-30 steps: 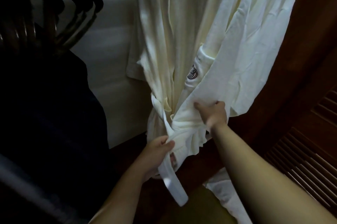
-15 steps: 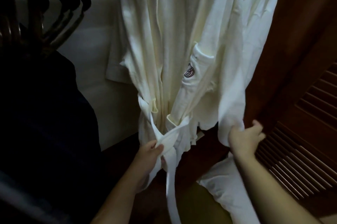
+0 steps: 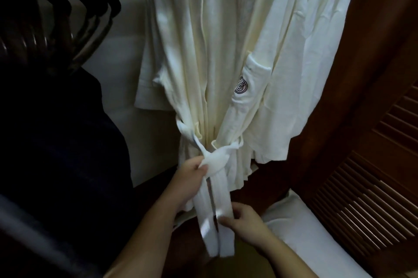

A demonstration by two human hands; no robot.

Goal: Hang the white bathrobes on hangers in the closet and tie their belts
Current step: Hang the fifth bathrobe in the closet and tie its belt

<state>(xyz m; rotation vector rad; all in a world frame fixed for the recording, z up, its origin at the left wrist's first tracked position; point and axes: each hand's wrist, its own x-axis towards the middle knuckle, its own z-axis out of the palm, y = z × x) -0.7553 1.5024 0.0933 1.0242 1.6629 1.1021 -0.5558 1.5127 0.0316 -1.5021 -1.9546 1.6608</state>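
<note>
White bathrobe [image 3: 226, 62] hanging in closet, belt [image 3: 213, 162] crossed at waist. Left hand [image 3: 192, 175] pinching the crossing. Two tails [image 3: 214, 221] dropping straight down, long axis vertical. Right hand [image 3: 244, 221] lower, nearer the tails, fingers closed on one.

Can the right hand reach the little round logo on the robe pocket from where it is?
Probably yes. The right hand is low on the belt ends, and the logo sits higher on the pocket, facing outward with nothing covering it. It would have to let go first.
</note>
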